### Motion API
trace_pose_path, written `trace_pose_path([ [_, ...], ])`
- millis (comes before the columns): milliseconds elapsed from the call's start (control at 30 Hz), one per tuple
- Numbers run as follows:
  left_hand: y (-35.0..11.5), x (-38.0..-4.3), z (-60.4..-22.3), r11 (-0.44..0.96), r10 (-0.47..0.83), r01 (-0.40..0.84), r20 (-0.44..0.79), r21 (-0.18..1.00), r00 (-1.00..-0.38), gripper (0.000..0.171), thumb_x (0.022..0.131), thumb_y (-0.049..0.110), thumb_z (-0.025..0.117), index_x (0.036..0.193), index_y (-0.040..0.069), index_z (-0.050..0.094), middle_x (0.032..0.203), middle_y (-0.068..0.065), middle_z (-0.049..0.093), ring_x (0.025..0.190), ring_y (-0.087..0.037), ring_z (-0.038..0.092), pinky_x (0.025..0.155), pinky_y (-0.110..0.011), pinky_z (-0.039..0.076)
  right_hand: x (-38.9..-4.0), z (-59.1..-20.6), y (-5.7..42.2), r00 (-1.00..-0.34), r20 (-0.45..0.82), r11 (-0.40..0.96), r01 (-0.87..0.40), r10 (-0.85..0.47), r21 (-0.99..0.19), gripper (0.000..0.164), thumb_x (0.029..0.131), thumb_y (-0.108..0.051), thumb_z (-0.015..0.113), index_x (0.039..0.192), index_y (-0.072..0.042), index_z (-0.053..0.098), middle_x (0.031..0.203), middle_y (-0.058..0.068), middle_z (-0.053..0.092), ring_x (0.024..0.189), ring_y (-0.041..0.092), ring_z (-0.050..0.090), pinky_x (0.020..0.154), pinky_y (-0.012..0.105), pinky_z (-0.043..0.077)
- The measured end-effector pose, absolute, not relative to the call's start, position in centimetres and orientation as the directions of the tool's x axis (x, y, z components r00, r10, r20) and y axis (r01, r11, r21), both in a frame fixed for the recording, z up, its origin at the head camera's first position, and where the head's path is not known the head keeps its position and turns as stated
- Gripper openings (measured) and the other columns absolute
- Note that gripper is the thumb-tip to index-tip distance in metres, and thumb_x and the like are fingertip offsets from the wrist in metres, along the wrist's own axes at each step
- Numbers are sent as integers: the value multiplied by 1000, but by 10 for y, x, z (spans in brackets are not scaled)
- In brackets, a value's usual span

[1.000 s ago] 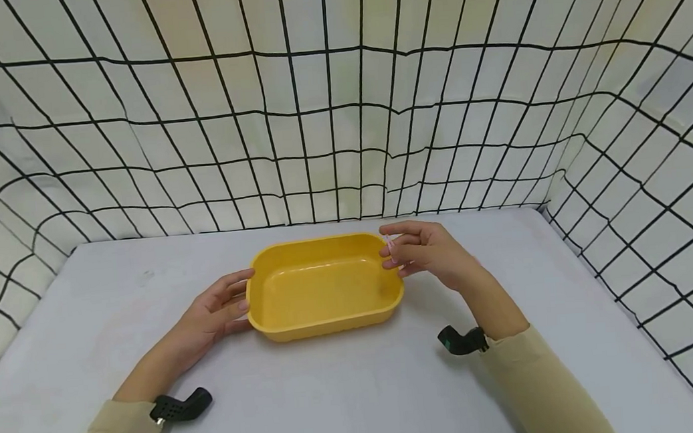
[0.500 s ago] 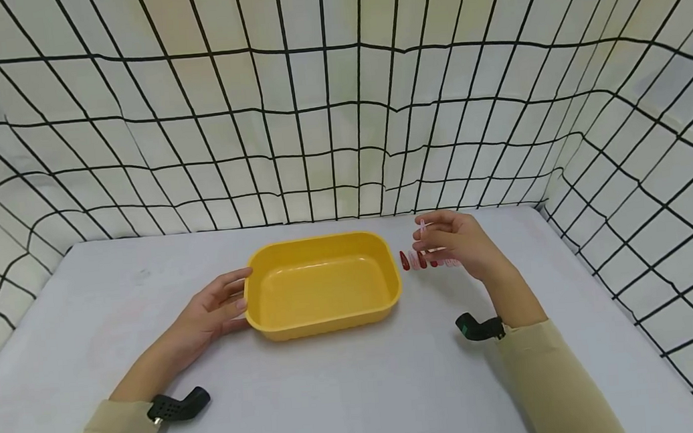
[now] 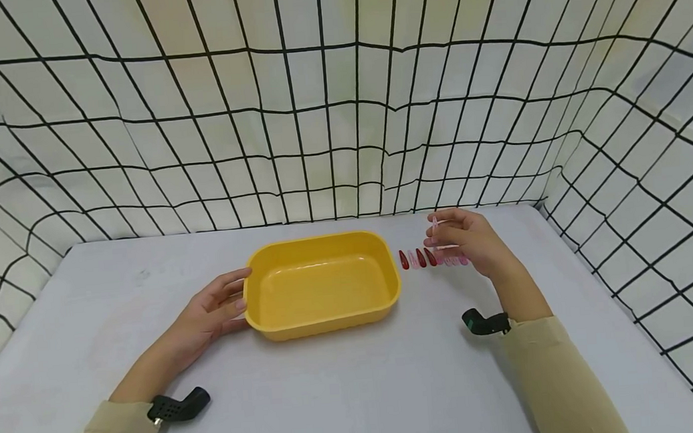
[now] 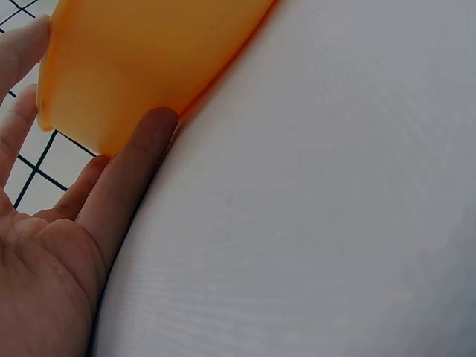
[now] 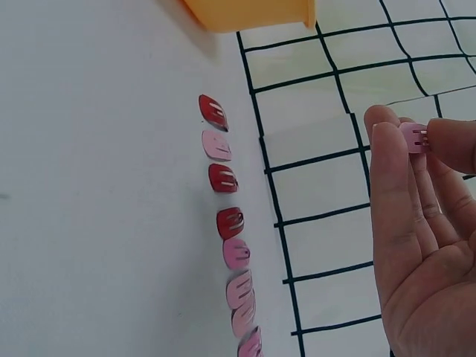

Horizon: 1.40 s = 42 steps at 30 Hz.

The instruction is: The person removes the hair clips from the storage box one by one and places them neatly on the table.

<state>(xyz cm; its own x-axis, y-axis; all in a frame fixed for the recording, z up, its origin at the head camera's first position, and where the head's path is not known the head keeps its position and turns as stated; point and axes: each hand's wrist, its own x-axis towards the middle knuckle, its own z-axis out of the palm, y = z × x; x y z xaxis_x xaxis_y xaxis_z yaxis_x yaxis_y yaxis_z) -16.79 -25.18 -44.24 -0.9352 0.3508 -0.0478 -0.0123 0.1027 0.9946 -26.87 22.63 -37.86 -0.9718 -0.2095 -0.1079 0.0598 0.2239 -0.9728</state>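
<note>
A shallow yellow plastic basin [image 3: 323, 292] with rounded corners sits mid-table, its inside bare. My left hand [image 3: 213, 312] rests against its left end; in the left wrist view the fingers [image 4: 134, 167] lie along the basin's outer wall. My right hand [image 3: 467, 240] is raised to the right of the basin, pinching a pink snap hair clip [image 5: 413, 138] between thumb and fingertips. Under and in front of that hand, a row of red and pink hair clips lies on the table, beginning with a red clip [image 5: 213, 112] beside the basin's right end.
A white cloth-like surface covers the table [image 3: 346, 391]. Black wire grid panels [image 3: 328, 130] stand along the back edge and both sides, with pale sheeting behind. A black wrist camera [image 3: 179, 405] sits on the left wrist and another camera [image 3: 485, 322] on the right.
My right hand has moved right, from over the basin's right rim to above the clip row, keeping hold of the pink clip. The row has come into sight. My left hand stays put.
</note>
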Motion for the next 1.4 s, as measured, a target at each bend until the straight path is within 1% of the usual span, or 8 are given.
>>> trace_pose_path([
  [200,-251,-168,-443,103,347,-26,-61,994,-936,53,105,17,52,154,19,33,157,-19,29,120,-12,61,92,-33,57,-273,-385,233,-973,-128,229,83,-190,-970,39,98,-20,64,133,-6,55,128,26,59,98,21,72,90,45,56],
  [400,-252,-167,-441,98,354,-15,-49,995,-934,53,105,17,51,154,17,33,157,-20,28,120,-11,60,92,-33,57,-277,-390,242,-972,-150,221,109,-179,-969,47,99,-23,63,139,-3,49,131,27,56,99,18,72,88,36,58],
  [533,-252,-168,-441,97,351,-12,-45,995,-935,53,105,16,51,154,17,33,156,-20,29,120,-10,60,92,-32,57,-278,-391,251,-975,-132,203,94,-178,-975,44,99,-21,62,137,-2,50,114,17,66,97,16,72,85,32,59],
  [667,-251,-167,-440,102,344,-19,-53,995,-938,53,105,17,52,154,17,32,157,-20,28,119,-10,61,92,-32,57,-278,-393,260,-980,-112,210,77,-164,-975,38,100,-20,61,134,-4,52,100,5,70,96,14,72,85,30,59],
  [900,-251,-167,-440,109,343,-20,-57,994,-938,53,105,18,52,155,18,33,157,-20,28,119,-9,61,92,-31,57,-277,-394,273,-987,-130,249,102,-96,-963,37,100,-24,60,133,-7,54,103,2,70,99,16,69,86,30,59],
  [1033,-250,-168,-440,110,348,-14,-52,994,-936,53,105,17,51,155,18,33,157,-20,28,119,-9,61,92,-31,57,-278,-395,281,-986,-149,245,126,-76,-961,43,100,-24,61,137,-4,52,105,2,69,99,16,68,85,28,59],
  [1167,-249,-168,-439,106,351,-11,-48,994,-935,53,105,17,51,155,17,32,157,-21,28,119,-9,61,92,-32,57,-279,-396,290,-982,-167,270,138,-86,-953,50,101,-26,60,142,-1,47,109,-1,69,99,12,66,87,25,58],
  [1400,-249,-167,-439,114,337,-15,-53,993,-940,53,105,17,52,154,18,33,156,-21,29,119,-9,61,91,-32,57,-279,-398,301,-978,-198,320,166,-69,-933,50,102,-26,57,144,0,45,106,-7,67,96,8,66,85,22,56],
])
